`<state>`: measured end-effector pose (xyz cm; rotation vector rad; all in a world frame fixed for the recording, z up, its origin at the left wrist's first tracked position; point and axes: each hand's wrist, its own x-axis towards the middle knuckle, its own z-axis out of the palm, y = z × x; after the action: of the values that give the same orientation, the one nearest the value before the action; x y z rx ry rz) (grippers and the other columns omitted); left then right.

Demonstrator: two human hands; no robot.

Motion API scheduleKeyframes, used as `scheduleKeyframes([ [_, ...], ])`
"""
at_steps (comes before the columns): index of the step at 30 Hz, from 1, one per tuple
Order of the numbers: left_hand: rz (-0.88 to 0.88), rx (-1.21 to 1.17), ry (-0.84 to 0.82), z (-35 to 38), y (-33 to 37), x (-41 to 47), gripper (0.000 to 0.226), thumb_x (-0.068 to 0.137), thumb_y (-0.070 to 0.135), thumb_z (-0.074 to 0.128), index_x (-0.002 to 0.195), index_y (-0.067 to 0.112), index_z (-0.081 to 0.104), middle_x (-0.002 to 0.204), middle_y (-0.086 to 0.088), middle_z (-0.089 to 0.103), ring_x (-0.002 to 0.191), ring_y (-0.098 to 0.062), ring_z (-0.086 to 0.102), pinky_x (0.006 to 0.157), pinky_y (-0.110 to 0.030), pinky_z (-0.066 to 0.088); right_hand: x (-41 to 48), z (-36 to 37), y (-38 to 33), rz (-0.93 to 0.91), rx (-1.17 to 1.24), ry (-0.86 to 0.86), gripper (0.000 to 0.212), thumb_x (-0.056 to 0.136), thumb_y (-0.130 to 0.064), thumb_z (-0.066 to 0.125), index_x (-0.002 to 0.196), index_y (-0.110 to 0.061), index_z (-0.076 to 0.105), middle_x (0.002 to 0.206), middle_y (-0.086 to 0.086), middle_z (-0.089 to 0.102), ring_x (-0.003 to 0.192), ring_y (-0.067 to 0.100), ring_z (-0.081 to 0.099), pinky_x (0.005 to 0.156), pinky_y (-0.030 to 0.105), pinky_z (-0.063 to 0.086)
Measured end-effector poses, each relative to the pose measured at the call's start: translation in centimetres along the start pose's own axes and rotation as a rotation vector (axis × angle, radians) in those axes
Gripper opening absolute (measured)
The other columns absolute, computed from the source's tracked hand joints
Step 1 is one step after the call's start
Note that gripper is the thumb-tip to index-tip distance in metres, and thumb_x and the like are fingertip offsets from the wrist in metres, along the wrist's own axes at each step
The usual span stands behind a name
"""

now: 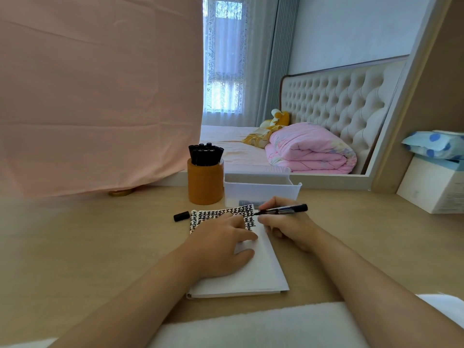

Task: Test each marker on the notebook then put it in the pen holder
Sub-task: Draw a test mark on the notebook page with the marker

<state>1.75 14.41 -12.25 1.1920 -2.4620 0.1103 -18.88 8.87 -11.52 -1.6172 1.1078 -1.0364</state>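
A white notebook [258,275] lies open on the wooden desk [100,247], its top rows filled with black marks. My left hand [223,244] presses flat on the page. My right hand [286,224] grips an uncapped black marker [283,210], its tip touching the page at the notebook's upper right. The marker's black cap [181,216] lies on the desk just left of the notebook. Behind it stands a brown round pen holder [205,183] with several black markers [205,153] upright in it.
A white plastic tray [261,189] sits right of the pen holder, one marker visible through its wall. A white box [431,187] with a blue-dotted pack on top stands far right. Pink cloth [95,96] hangs at the back left. A mirror behind shows a bed.
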Motion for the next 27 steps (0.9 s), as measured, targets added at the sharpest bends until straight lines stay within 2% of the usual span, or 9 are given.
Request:
scheduleKeyframes([
  [3,-0.005,-0.008,-0.001,0.13,0.04,-0.07,0.040,0.091,0.056,0.048,0.124,0.039,0.063,0.101,0.012,0.051,0.094,-0.006,0.044,0.071,-0.026,0.036,0.04,0.31,-0.06,-0.006,-0.098,0.020,0.016,0.085,-0.012,0.074,0.078,-0.004,0.062,0.053,0.004,0.059,0.045,0.013,0.048,0.045,0.023,0.038],
  [5,-0.023,-0.021,-0.011,0.10,0.02,-0.06,0.041,0.091,0.056,0.047,0.125,0.040,0.062,0.102,0.014,0.050,0.095,-0.006,0.044,0.074,-0.028,0.041,0.01,0.38,-0.21,-0.012,-0.125,-0.001,0.017,0.085,-0.015,0.076,0.078,-0.005,0.063,0.051,-0.001,0.058,0.042,0.010,0.046,0.045,0.021,0.039],
  [8,-0.047,-0.024,-0.031,0.03,0.06,-0.02,0.042,0.091,0.057,0.046,0.127,0.042,0.061,0.103,0.015,0.048,0.098,-0.006,0.044,0.077,-0.029,0.043,-0.05,0.35,-0.23,-0.036,-0.111,-0.031,0.015,0.084,-0.010,0.077,0.086,-0.003,0.064,0.053,0.002,0.057,0.043,0.014,0.046,0.044,0.022,0.039],
  [11,-0.057,-0.023,-0.037,-0.07,0.12,-0.08,0.042,0.091,0.058,0.046,0.127,0.042,0.060,0.101,0.015,0.047,0.097,-0.005,0.044,0.078,-0.029,0.044,-0.05,0.18,-0.11,-0.027,-0.090,-0.021,0.015,0.082,-0.009,0.078,0.083,-0.005,0.064,0.058,0.009,0.059,0.046,0.016,0.050,0.043,0.021,0.039],
  [13,-0.062,-0.019,-0.041,-0.11,0.17,-0.12,0.042,0.091,0.058,0.046,0.128,0.042,0.059,0.100,0.015,0.045,0.096,-0.006,0.043,0.078,-0.030,0.044,-0.04,0.14,-0.04,-0.012,-0.072,-0.023,0.009,0.085,-0.007,0.073,0.082,-0.006,0.064,0.058,0.012,0.059,0.047,0.017,0.049,0.044,0.023,0.038],
  [16,-0.071,-0.010,-0.049,-0.13,0.22,-0.07,0.043,0.092,0.058,0.047,0.129,0.041,0.059,0.101,0.014,0.046,0.096,-0.007,0.043,0.076,-0.028,0.040,0.00,0.34,0.05,0.002,-0.116,0.008,0.010,0.086,-0.006,0.066,0.078,-0.005,0.062,0.054,0.009,0.058,0.045,0.017,0.047,0.048,0.025,0.041],
  [21,-0.094,-0.034,-0.067,-0.02,0.07,0.03,0.042,0.091,0.058,0.049,0.128,0.041,0.060,0.101,0.013,0.048,0.096,-0.006,0.042,0.073,-0.027,0.036,-0.20,0.55,-0.03,-0.006,-0.155,0.024,0.013,0.086,-0.004,0.066,0.076,-0.002,0.058,0.049,0.003,0.055,0.041,0.012,0.044,0.045,0.023,0.040],
  [27,-0.095,-0.039,-0.076,-0.07,0.08,0.03,0.042,0.092,0.057,0.049,0.129,0.040,0.060,0.103,0.012,0.049,0.097,-0.007,0.042,0.073,-0.026,0.033,-0.12,0.55,-0.03,-0.025,-0.178,0.002,0.014,0.086,-0.006,0.067,0.074,-0.005,0.059,0.054,0.005,0.058,0.043,0.012,0.047,0.047,0.024,0.043],
])
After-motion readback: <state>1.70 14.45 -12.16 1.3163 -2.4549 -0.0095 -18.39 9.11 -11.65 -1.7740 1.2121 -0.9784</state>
